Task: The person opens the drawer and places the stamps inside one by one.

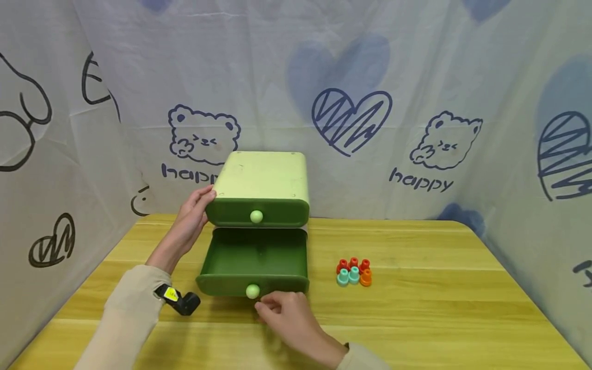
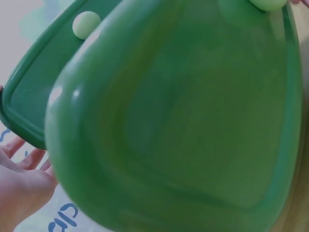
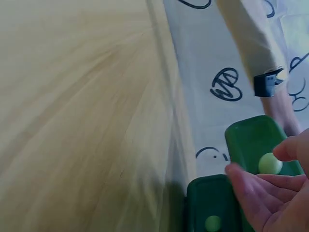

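A small cabinet with a pale green top [image 1: 263,174] and dark green drawers stands on the table. Its upper drawer [image 1: 282,213] is closed; the lower drawer [image 1: 259,257] is pulled out, and no things show inside. My left hand [image 1: 188,218] rests against the cabinet's left side, its fingers along the edge near the top. Just right of and below the lower drawer's round pale knob [image 1: 253,291] is my right hand [image 1: 291,316], thumb and forefinger bent loosely. In the right wrist view, the fingers [image 3: 246,193] are spread with nothing between them.
Right of the cabinet, several small pegs stand grouped on the wooden table [image 1: 430,308]: red pegs [image 1: 353,263], turquoise pegs [image 1: 343,277] and an orange peg [image 1: 366,278]. A printed white cloth [image 1: 351,195] hangs behind and at both sides.
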### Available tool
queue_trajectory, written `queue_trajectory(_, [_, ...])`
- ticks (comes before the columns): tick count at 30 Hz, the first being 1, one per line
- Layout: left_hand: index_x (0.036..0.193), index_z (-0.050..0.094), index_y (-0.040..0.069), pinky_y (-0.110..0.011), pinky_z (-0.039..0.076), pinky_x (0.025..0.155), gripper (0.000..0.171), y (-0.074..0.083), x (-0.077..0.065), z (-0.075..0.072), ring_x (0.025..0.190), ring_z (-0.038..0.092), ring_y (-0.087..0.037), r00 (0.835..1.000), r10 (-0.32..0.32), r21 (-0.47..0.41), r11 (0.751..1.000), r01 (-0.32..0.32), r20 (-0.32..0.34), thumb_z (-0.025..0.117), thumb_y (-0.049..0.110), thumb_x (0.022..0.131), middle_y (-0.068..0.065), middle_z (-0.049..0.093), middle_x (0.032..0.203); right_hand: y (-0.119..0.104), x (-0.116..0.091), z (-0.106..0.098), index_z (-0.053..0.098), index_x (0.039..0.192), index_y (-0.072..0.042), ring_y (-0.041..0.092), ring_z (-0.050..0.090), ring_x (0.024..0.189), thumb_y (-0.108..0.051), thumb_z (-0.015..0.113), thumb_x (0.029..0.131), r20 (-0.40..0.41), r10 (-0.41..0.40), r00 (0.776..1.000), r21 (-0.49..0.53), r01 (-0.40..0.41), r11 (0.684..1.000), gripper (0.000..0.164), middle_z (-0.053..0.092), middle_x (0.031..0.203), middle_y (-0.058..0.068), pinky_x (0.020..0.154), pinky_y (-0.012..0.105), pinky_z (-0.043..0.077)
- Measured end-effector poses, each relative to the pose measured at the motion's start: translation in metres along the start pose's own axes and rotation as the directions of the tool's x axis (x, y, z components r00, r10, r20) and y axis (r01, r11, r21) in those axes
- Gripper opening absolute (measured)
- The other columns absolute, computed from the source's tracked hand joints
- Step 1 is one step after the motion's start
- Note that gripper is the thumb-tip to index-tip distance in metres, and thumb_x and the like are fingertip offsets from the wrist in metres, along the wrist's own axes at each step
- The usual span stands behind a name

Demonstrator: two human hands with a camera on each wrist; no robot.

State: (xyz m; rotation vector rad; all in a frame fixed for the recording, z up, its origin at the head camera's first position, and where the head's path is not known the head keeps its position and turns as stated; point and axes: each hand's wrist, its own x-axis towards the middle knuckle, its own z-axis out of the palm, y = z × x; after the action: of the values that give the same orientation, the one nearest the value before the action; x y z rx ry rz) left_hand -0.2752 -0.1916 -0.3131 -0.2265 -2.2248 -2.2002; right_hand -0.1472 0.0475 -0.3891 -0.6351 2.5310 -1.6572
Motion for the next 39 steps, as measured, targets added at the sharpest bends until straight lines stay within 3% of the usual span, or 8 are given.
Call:
queue_trajectory(5, [0.153,0.015,0.001,-0.042,0.021,0.115,0.067,-0.001,0.001,0.001,0.140,0.022,-0.030,1.000,0.000,-0.001,1.000,0.000,-0.003,0.043,0.036,0.102,-0.016,0.014,0.157,-0.007,-0.018,-0.018,0.072,0.103,-0.001,0.011,0.066,0.080,-0.021,0.066,0.092,0.037,-0.003,0.999,-0.016,0.004,1.000,0.024,0.073,0.092,0.004,0.070,0.025,0.054])
queue_trajectory(9, [0.153,0.014,0.002,-0.041,0.021,0.115,0.067,-0.001,0.001,0.000,0.140,0.022,-0.029,1.000,-0.005,-0.002,1.000,0.005,-0.011,0.043,0.036,0.102,-0.015,0.013,0.158,-0.015,-0.031,-0.034,0.072,0.104,-0.006,0.008,0.064,0.084,-0.022,0.066,0.093,0.036,-0.020,0.999,-0.034,0.021,0.999,0.021,0.072,0.094,-0.001,0.067,0.025,0.054])
queue_trajectory(13, [0.153,0.014,0.002,-0.041,0.022,0.115,0.068,0.000,0.000,-0.001,0.140,0.022,-0.029,1.000,-0.004,0.000,1.000,0.004,-0.013,0.043,0.036,0.102,-0.014,0.013,0.158,-0.019,-0.036,-0.051,0.073,0.101,-0.008,0.008,0.063,0.083,-0.018,0.067,0.092,-0.049,-0.077,0.996,-0.085,0.073,0.994,0.015,0.071,0.092,-0.003,0.062,0.023,0.053])
queue_trajectory(17, [0.153,0.014,0.002,-0.041,0.022,0.115,0.068,-0.001,-0.001,-0.001,0.140,0.022,-0.029,1.000,-0.004,-0.004,1.000,0.004,-0.011,0.043,0.037,0.102,-0.014,0.013,0.158,-0.015,-0.035,-0.070,0.073,0.096,-0.009,0.009,0.063,0.081,-0.011,0.070,0.089,-0.187,-0.113,0.976,-0.144,0.086,0.986,0.008,0.070,0.088,-0.004,0.064,0.024,0.054])
queue_trajectory(21, [0.153,0.014,0.002,-0.042,0.021,0.115,0.068,-0.001,-0.001,0.000,0.140,0.021,-0.029,1.000,-0.005,-0.006,1.000,0.005,-0.008,0.043,0.036,0.102,-0.014,0.013,0.158,-0.004,-0.033,-0.090,0.073,0.092,-0.012,0.009,0.062,0.079,-0.005,0.072,0.086,-0.304,-0.061,0.951,-0.155,0.014,0.988,0.009,0.068,0.084,-0.008,0.067,0.025,0.054])
queue_trajectory(25, [0.153,0.014,0.003,-0.042,0.021,0.115,0.068,-0.001,-0.001,0.000,0.140,0.021,-0.029,1.000,-0.006,-0.003,1.000,0.006,-0.010,0.043,0.036,0.102,-0.014,0.012,0.158,0.013,-0.030,-0.112,0.072,0.095,-0.010,0.011,0.062,0.082,-0.008,0.071,0.088,-0.369,0.053,0.928,-0.135,-0.110,0.985,0.008,0.068,0.087,-0.005,0.070,0.024,0.053])
queue_trajectory(32, [0.153,0.014,0.003,-0.043,0.020,0.115,0.068,0.000,-0.002,0.000,0.141,0.019,-0.028,1.000,-0.007,-0.002,1.000,0.007,-0.013,0.043,0.037,0.102,-0.013,0.012,0.159,0.050,-0.024,-0.140,0.069,0.110,-0.001,0.024,0.064,0.098,-0.009,0.068,0.090,-0.396,0.142,0.907,-0.160,-0.221,0.962,0.021,0.069,0.105,0.012,0.076,0.031,0.055])
queue_trajectory(39, [0.153,0.014,0.002,-0.044,0.020,0.115,0.068,-0.001,-0.001,0.001,0.141,0.019,-0.028,1.000,-0.001,-0.011,1.000,0.001,-0.014,0.043,0.036,0.102,-0.013,0.012,0.158,0.079,-0.020,-0.155,0.067,0.115,0.003,0.032,0.061,0.105,-0.009,0.066,0.090,-0.411,0.190,0.892,-0.179,-0.283,0.942,0.028,0.067,0.110,0.018,0.082,0.041,0.052])
